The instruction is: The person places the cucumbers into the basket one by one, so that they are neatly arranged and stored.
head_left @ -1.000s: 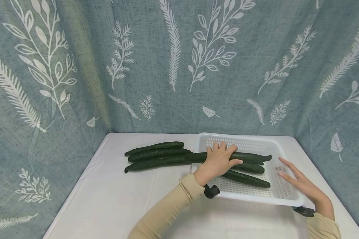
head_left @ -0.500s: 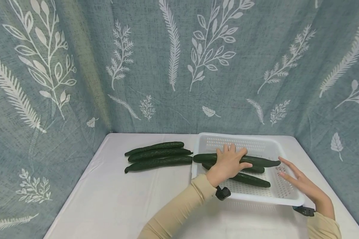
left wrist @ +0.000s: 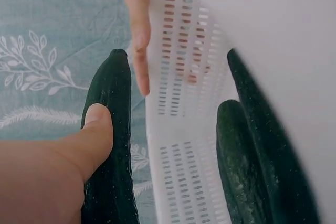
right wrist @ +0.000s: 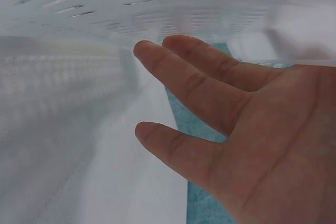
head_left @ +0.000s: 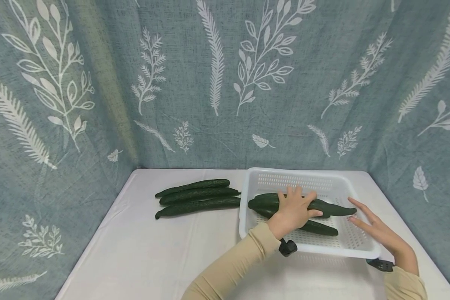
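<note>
My left hand (head_left: 293,211) grips a long dark green cucumber (head_left: 333,208) above the white perforated basket (head_left: 333,251). In the left wrist view the thumb lies along this cucumber. Two other cucumbers show in the basket; the front cucumber (head_left: 318,228) lies near its front side, and the other is partly hidden under the hand and the held one. At the basket's right end is my right hand (head_left: 386,237), its fingers extended beside the wall. The right wrist view shows that hand's bare palm (right wrist: 283,129) and spread fingers, holding nothing.
Left of the basket, three cucumbers (head_left: 196,194) lie side by side on the white tabletop (head_left: 142,258). The nearest one's right end reaches the basket's left rim. A blue-green curtain (head_left: 187,83) with white leaf prints hangs behind and along the sides.
My left hand has moved right and slightly towards the front with the cucumber, whose left end now lies within the basket's outline. The right hand has stayed at the basket's right end.
</note>
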### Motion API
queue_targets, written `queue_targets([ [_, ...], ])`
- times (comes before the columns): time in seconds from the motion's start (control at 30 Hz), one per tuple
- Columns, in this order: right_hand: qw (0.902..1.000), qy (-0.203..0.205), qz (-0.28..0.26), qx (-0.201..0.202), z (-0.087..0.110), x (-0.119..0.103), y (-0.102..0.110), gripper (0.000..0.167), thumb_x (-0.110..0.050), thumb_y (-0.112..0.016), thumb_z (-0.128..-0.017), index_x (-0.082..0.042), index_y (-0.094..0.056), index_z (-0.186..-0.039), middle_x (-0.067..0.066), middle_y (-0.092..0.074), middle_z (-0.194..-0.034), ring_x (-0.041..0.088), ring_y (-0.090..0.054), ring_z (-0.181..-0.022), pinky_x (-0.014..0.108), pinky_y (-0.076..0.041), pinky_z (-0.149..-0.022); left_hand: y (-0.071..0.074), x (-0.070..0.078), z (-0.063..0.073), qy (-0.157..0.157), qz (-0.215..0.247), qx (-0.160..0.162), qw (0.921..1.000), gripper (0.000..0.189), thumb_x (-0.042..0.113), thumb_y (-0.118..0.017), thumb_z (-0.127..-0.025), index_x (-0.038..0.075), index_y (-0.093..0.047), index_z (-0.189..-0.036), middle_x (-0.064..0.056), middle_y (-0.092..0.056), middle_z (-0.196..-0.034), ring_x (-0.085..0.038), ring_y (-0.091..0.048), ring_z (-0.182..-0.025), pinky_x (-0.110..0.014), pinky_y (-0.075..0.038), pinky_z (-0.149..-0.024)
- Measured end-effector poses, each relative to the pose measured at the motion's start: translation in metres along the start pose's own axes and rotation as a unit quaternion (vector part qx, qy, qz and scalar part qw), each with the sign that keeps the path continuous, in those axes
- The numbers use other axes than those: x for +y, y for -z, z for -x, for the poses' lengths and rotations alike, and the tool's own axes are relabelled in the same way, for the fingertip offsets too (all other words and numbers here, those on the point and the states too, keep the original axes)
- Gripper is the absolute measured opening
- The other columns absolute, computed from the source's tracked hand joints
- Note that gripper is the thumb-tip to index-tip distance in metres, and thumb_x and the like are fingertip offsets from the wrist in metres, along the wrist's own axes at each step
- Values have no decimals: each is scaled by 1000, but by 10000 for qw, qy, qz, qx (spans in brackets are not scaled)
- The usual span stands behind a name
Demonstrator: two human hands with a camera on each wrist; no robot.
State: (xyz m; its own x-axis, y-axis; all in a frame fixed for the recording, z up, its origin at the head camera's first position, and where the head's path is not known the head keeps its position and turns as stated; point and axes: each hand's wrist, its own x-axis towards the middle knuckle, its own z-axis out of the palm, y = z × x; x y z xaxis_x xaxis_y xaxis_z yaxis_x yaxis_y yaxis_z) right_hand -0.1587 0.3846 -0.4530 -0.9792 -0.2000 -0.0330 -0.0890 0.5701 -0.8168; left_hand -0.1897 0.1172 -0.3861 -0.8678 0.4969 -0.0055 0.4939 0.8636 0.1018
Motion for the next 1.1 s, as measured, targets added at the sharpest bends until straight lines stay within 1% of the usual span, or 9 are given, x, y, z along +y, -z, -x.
queue_targets([
  [0.1, 10000, 67, -28, -16, 0, 0, -1, 66, -25, -47, -98, -19, -7, -150, 26, 0, -152, 54, 3, -134, 76, -10, -89, -4, 1, -1, 63, -77, -34, 9999, 52, 64, -35, -87, 45, -33, -135, 0, -43, -127, -23, -38, -117, -44, -33, -97],
  [0.2, 10000, 62, -36, -3, 0, 0, 0, 66, -24, -47, -98, -19, -7, -150, 26, 0, -152, 53, 3, -134, 76, -10, -90, -7, 0, -4, 119, -95, -153, 9998, 52, 64, -36, -87, 44, -34, -135, 0, -42, -131, -24, -36, -122, -45, -32, -100],
  [0.27, 10000, 49, -37, 1, 0, 0, 0, 66, -24, -47, -98, -19, -7, -150, 25, 0, -152, 53, 3, -134, 76, -10, -90, -7, 1, -6, 151, 11, -270, 9995, 52, 64, -37, -87, 44, -34, -135, -1, -40, -134, -24, -34, -126, -46, -29, -103],
  [0.5, 10000, -3, 30, 14, -1, -1, 2, 66, -26, -46, -98, -19, -7, -150, 26, -1, -152, 54, 1, -134, 76, -11, -90, -10, 1, -18, 313, 214, -730, 9966, 56, 64, -35, -88, 46, -26, -140, 0, -31, -144, -25, -25, -135, -46, -24, -107],
  [0.73, 9999, -53, 124, 21, -1, -1, 1, 64, -29, -43, -99, -17, -7, -150, 27, -2, -151, 56, -2, -132, 77, -14, -88, -10, 0, -32, 267, 367, -874, 9951, 55, 65, -36, -87, 45, -30, -139, -2, -26, -149, -27, -22, -138, -48, -25, -106],
  [0.77, 9999, -77, 128, 7, -1, 0, 1, 64, -29, -42, -99, -17, -6, -150, 27, -2, -151, 56, -2, -133, 77, -14, -88, -11, 0, -33, 285, 455, -958, 9939, 56, 65, -37, -87, 45, -29, -139, -2, -25, -150, -26, -20, -139, -49, -24, -107],
  [0.9, 9999, -102, 119, -66, -1, 0, 1, 63, -31, -41, -100, -20, -6, -150, 26, -1, -152, 55, -1, -133, 76, -14, -88, -13, -3, -37, 389, 575, -1412, 9875, 58, 65, -37, -87, 47, -23, -141, 1, -24, -149, -24, -19, -139, -49, -21, -109],
  [0.97, 9998, -127, 105, -92, -1, 0, 0, 63, -32, -41, -100, -21, -6, -150, 25, 0, -152, 54, 0, -134, 76, -13, -89, -13, -4, -38, 407, 539, -1556, 9855, 59, 65, -36, -88, 47, -22, -141, 1, -25, -148, -23, -20, -139, -48, -21, -109],
  [1.1, 9998, -134, 123, -67, 0, -2, 1, 63, -33, -41, -100, -22, -6, -150, 27, 0, -151, 55, -1, -133, 76, -13, -89, -14, -5, -40, 349, 343, -1513, 9873, 58, 64, -35, -88, 44, -24, -141, -2, -29, -145, -23, -24, -135, -47, -23, -107],
])
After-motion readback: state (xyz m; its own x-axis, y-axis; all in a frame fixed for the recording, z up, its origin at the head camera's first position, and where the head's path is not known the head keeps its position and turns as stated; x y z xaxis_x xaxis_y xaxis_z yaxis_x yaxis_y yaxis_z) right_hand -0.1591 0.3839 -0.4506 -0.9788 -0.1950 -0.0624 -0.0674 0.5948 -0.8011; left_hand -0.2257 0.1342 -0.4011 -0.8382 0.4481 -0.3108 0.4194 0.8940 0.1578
